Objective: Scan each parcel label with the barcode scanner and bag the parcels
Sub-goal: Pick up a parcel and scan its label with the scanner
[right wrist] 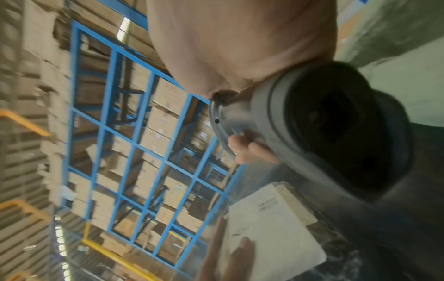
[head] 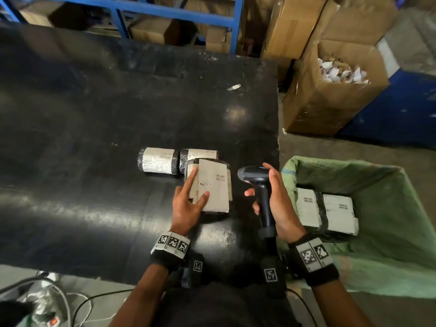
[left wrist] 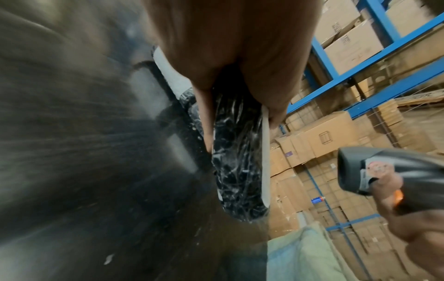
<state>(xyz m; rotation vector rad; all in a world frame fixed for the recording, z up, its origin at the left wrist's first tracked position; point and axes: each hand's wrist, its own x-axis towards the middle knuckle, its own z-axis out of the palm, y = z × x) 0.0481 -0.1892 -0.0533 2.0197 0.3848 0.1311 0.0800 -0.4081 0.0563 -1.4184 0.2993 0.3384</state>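
I am at the scanning step, I think. My left hand (head: 186,204) pinches the flat black-wrapped parcel (head: 213,185), white label up, at the near right of the black bench (head: 94,114). My right hand (head: 276,197) grips the dark grey barcode scanner (head: 253,178) just beside it. The next move probably needs the scanner aimed at the barcode.

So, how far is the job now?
Done: two labelled parcels lie in the green bag. In hand: the left hand holds the front parcel label-up, the right hand grips the scanner beside it. Left: that parcel and two more parcels on the table await bagging.

Blue racking (head: 119,20) stacked with cardboard boxes (head: 151,29) behind black table (head: 94,102)
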